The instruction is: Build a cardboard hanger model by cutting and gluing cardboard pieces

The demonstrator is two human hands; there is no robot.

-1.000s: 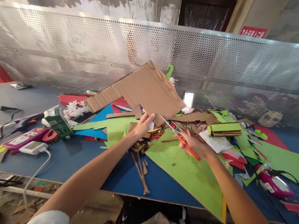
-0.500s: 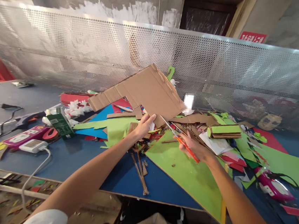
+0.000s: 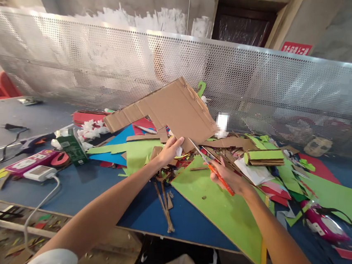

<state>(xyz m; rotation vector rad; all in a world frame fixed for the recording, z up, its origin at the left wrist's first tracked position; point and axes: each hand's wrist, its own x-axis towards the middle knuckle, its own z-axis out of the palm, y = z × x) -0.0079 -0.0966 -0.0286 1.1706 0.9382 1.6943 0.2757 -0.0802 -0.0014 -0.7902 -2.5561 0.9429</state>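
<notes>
My left hand [image 3: 170, 151] pinches the lower edge of a brown cardboard sheet [image 3: 172, 106], thumb on the near face. The sheet is tilted, with a long strip reaching left and a notch cut in its lower side. In my right hand [image 3: 226, 176] is a pair of scissors [image 3: 220, 179] with orange handles. Their blades point up and left at the sheet's lower edge, just right of my left thumb. Beneath both hands lie cardboard scraps and a large green board [image 3: 215, 202] that overhangs the table's front edge.
On the blue table [image 3: 95, 199] stand a green box [image 3: 72, 146] and a magenta power strip [image 3: 31, 161] at left. Another magenta power strip [image 3: 326, 221] lies at right. A folded green-topped cardboard piece [image 3: 265, 156] rests on scraps. A perforated metal screen [image 3: 108, 63] runs behind.
The whole view has shifted slightly, so everything sits a little lower. Both hands, the cardboard sheet and the scissors keep almost the same positions relative to each other.
</notes>
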